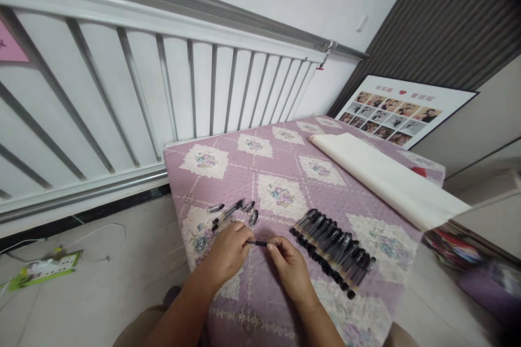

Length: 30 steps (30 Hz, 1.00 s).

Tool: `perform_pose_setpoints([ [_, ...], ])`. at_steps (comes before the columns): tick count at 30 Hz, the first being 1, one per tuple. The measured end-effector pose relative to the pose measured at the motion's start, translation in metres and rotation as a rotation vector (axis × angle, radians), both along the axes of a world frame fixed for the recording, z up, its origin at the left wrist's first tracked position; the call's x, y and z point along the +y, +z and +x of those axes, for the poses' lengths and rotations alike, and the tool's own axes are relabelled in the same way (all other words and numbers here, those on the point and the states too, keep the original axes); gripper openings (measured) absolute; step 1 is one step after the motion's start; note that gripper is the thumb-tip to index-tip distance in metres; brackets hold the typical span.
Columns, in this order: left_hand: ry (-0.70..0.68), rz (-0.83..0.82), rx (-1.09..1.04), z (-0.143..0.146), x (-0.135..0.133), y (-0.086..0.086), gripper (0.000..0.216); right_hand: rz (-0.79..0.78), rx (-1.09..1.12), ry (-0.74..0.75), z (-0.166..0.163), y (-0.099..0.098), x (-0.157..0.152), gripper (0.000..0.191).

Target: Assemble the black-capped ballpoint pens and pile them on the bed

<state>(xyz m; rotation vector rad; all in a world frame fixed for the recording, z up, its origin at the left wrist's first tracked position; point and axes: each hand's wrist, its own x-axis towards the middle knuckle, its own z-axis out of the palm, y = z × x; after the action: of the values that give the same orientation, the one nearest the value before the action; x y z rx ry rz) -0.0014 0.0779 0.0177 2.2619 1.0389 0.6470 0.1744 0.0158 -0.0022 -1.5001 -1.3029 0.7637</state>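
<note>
My left hand (228, 252) and my right hand (290, 267) meet over a purple quilted cloth (285, 173), both pinched on one thin black pen part (257, 243) held level between them. Just beyond my left hand lie a few loose pens and pen caps (234, 210). To the right of my right hand a row of several black pens (332, 249) lies side by side, slanting towards the near right.
A cream roll of paper (386, 179) lies across the far right of the cloth. A framed photo collage (401, 111) leans on the dark wall behind. White railing (163, 92) runs along the left. A power strip (44, 268) lies on the floor.
</note>
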Motion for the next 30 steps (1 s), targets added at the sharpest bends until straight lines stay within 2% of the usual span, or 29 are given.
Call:
perform_pose_setpoints([
  [4,0.005,0.001,-0.019,-0.002,0.000,0.000,0.017,0.015,-0.062,-0.013,-0.001,-0.005,0.000,0.025],
  [6,0.008,0.005,-0.028,-0.002,0.000,-0.001,0.017,0.032,-0.019,-0.025,-0.001,-0.008,0.000,0.023],
  [8,0.008,0.006,-0.034,-0.002,0.000,-0.001,0.018,0.054,0.027,-0.040,-0.002,-0.010,0.000,0.031],
  [13,0.014,0.017,-0.045,-0.002,0.001,-0.003,0.017,0.069,-0.080,0.031,-0.002,-0.004,0.000,0.020],
  [16,0.009,0.029,-0.050,-0.003,0.002,-0.005,0.016,0.059,-0.140,0.035,-0.002,-0.002,-0.001,0.020],
  [23,0.014,0.033,-0.043,-0.003,0.002,-0.007,0.016,0.064,-0.005,-0.006,-0.002,-0.007,0.000,0.026],
  [30,0.007,0.024,-0.040,-0.003,0.002,-0.004,0.017,0.045,-0.110,0.030,-0.002,-0.001,-0.001,0.022],
])
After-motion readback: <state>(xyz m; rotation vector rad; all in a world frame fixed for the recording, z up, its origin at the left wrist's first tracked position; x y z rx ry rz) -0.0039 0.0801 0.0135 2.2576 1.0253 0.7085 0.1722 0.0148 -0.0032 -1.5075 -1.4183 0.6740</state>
